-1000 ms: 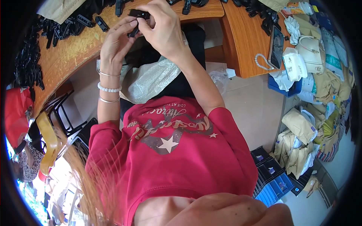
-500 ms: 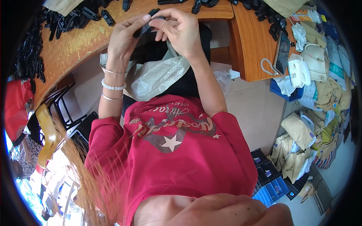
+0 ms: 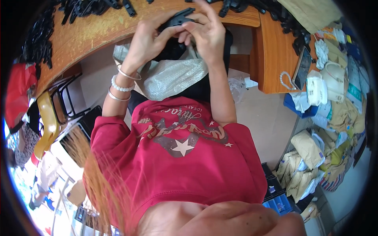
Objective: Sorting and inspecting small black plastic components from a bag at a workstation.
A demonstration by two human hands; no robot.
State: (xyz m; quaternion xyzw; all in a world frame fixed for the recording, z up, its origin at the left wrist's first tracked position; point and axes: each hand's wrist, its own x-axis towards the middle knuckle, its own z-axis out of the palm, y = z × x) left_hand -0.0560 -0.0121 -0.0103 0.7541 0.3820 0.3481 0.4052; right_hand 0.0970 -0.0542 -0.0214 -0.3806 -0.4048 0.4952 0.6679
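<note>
A small black plastic part [image 3: 180,18], narrow and notched at one end, is held up between both hands at the desk's near edge. My left hand [image 3: 150,38], with bracelets at the wrist, grips it between thumb and fingers. My right hand [image 3: 208,41] pinches its near side with thumb and curled fingers, while the index finger points up and away. On my lap, below the hands, lies a whitish woven sack [image 3: 169,78] with dark contents in its opening. Exactly what the part belongs to I cannot make out.
Piles of black plastic parts [image 3: 38,43] cover the far left of the wooden desk [image 3: 90,35], with more [image 3: 293,29] at the right. A phone [image 3: 302,67] lies on the right desk section, beside a white handbag [image 3: 334,80]. Brown paper packages [image 3: 299,173] are heaped at the right.
The black part has turned from steeply slanted to nearly level. My right index finger has lifted off it and stretched upward. The whole view has shifted slightly.
</note>
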